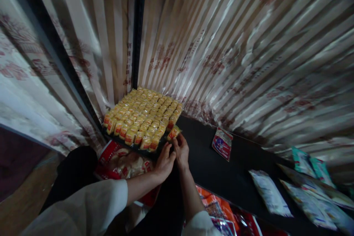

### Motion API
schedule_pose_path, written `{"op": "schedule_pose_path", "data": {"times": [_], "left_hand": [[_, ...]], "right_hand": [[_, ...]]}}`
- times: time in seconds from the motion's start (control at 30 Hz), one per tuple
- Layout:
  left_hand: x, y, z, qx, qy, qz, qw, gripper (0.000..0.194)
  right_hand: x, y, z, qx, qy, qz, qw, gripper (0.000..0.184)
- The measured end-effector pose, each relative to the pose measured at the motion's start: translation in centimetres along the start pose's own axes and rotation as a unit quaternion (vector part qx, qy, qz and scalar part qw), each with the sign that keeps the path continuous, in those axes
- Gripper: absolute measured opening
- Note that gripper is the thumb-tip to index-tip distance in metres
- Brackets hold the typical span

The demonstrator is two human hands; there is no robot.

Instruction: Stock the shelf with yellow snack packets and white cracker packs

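Note:
Many small yellow-and-red wrapped snack packets point(138, 114) stand upright in tight rows in the shelf's left corner. At the right front corner of this block, one separate yellow snack packet point(173, 133) is tilted, with the fingertips of my right hand point(181, 152) closed on its near end. Just left of it and lower, my left hand point(165, 163) is at the shelf's front edge. Its thumb and fingers are bent and slightly apart, and I see nothing between them. The palms of both hands are hidden.
The black shelf point(199, 143) runs rightward, bearing a red-and-purple packet point(222, 143), a white packet point(269, 193) and several more packets at right. Striped plastic sheeting point(221, 44) hangs behind; a dark post point(137, 29) stands at the corner. Below are a red bag point(106, 155) and orange packets point(221, 206).

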State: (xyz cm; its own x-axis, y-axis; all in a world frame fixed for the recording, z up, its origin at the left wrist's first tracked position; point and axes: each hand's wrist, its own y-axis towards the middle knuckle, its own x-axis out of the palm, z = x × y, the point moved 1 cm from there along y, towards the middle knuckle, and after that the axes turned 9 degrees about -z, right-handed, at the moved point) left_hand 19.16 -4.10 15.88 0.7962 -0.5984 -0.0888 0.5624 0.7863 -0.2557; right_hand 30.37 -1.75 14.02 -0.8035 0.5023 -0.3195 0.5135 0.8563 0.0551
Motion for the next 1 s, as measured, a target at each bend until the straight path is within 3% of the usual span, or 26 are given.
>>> {"op": "schedule_pose_path", "data": {"times": [0.1,0.27,0.53,1.0], "left_hand": [[0.0,1.5,0.1,-0.001,0.005,-0.006,1.000,0.054],[-0.2,3.0,0.1,-0.017,-0.008,0.012,1.000,0.053],[-0.7,3.9,0.5,0.004,-0.038,0.020,0.999,0.055],[-0.5,5.5,-1.2,-0.002,-0.038,0.040,0.998,0.053]], "right_hand": [[0.6,1.3,0.3,-0.019,-0.042,-0.012,0.999,0.065],[1.1,2.3,0.5,-0.032,-0.058,-0.021,0.998,0.058],[1.7,3.0,1.0,-0.026,-0.051,-0.020,0.998,0.058],[2.2,3.7,1.3,-0.017,-0.097,-0.019,0.995,0.055]]}}
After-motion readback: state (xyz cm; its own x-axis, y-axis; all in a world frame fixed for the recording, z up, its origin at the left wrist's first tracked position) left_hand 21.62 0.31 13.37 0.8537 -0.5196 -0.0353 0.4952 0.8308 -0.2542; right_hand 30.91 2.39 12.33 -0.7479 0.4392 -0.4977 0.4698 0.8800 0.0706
